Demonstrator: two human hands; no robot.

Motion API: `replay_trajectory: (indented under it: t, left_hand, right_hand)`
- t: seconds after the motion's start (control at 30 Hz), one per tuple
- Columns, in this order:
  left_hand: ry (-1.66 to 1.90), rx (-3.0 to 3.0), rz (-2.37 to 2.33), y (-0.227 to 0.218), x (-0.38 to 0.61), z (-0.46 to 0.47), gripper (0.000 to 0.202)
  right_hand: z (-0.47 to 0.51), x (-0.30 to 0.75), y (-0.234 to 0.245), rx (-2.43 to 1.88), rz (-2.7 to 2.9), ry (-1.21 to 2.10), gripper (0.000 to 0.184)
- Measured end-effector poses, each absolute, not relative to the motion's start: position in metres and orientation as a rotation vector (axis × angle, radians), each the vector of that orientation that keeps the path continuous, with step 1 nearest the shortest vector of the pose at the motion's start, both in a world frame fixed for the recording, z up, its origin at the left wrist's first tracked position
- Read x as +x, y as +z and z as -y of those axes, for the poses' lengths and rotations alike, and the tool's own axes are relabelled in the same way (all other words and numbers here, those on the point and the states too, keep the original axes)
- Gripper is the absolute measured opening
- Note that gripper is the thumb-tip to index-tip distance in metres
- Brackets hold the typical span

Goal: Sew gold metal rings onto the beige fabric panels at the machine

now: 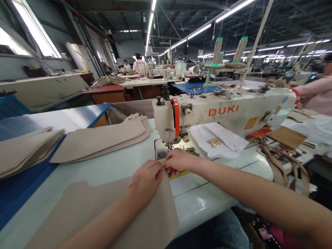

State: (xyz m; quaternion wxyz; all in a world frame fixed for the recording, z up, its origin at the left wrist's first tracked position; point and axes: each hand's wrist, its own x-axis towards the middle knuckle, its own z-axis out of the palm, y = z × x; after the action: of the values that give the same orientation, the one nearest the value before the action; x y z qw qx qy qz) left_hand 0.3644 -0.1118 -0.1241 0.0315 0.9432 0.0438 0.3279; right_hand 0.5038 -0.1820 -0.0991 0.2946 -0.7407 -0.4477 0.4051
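A large beige fabric piece point(85, 207) lies on the pale sewing table point(109, 169) in front of me. My left hand point(146, 180) rests on its upper right corner, fingers curled and pinching the edge. My right hand point(177, 160) pinches the same corner from the right, just below the needle area of a white DUKI sewing machine point(223, 110). The two hands touch at the fingertips.
A stack of cut beige pieces point(103, 138) lies left of the machine, another pile point(26, 152) on a blue surface at far left. Small metal rings on white cloth point(215, 141) sit under the machine arm. Beige straps point(280, 166) hang right. Another person's sleeve point(316, 97) is at far right.
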Motion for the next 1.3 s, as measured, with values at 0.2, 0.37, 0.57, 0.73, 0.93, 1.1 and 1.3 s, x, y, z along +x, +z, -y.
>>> replay_trajectory:
  t: [0.2, 0.37, 0.57, 0.73, 0.93, 1.1, 1.3]
  left_hand:
    - [1.023, 2.882, -0.124, -0.127, 0.364, 0.11, 0.018]
    - [1.015, 2.841, -0.131, -0.127, 0.364, 0.109, 0.018]
    - [0.952, 2.825, -0.13, -0.125, 0.363, 0.109, 0.019]
    - [0.908, 2.835, -0.125, -0.126, 0.364, 0.107, 0.017]
    - [0.936, 2.83, -0.129, -0.129, 0.365, 0.106, 0.018]
    - [0.944, 2.814, -0.132, -0.128, 0.365, 0.108, 0.018]
    - [0.903, 2.784, -0.139, -0.128, 0.364, 0.106, 0.016]
  right_hand:
    - [0.215, 0.504, -0.108, -1.98, 1.546, 0.487, 0.014]
    - [0.232, 0.507, -0.121, -1.83, 2.089, -0.112, 0.016]
    - [0.228, 0.508, -0.129, -1.758, 2.16, -0.295, 0.013]
    - [0.228, 0.51, -0.126, -1.729, 2.206, -0.289, 0.012]
    - [0.248, 0.517, -0.111, -1.606, 2.429, -0.288, 0.015]
    - [0.257, 0.513, -0.104, -1.528, 2.572, -0.342, 0.013]
    - [0.236, 0.505, -0.119, -1.518, 2.395, -0.416, 0.012]
